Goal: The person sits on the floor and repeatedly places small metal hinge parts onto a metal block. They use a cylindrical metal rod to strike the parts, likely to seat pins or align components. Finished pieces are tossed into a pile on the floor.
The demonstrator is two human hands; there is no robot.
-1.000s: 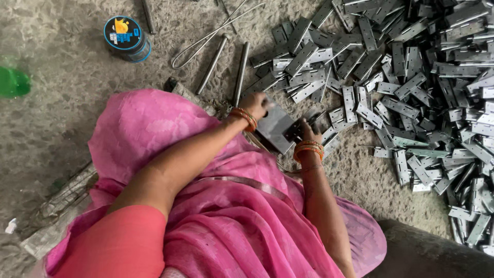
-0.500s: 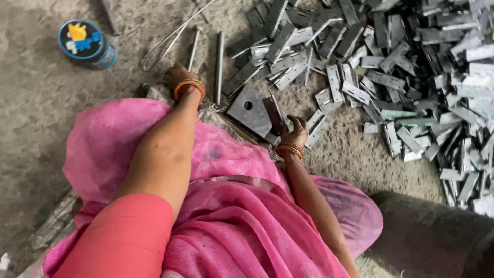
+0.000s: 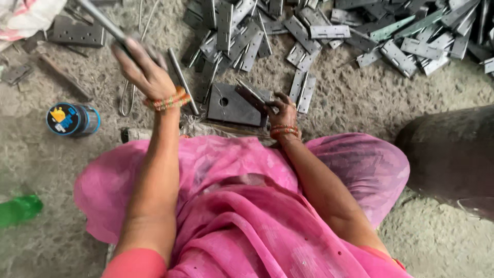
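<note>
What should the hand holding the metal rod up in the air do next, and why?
Probably bring it down. The left hand grips a metal rod raised above the floor, while the right hand steadies a hinge piece on the dark square plate. That looks ready for a tap.

Dull grey metal hinges (image 3: 309,62) – matt, dusty – on rough gritty floor (image 3: 360,103).
</note>
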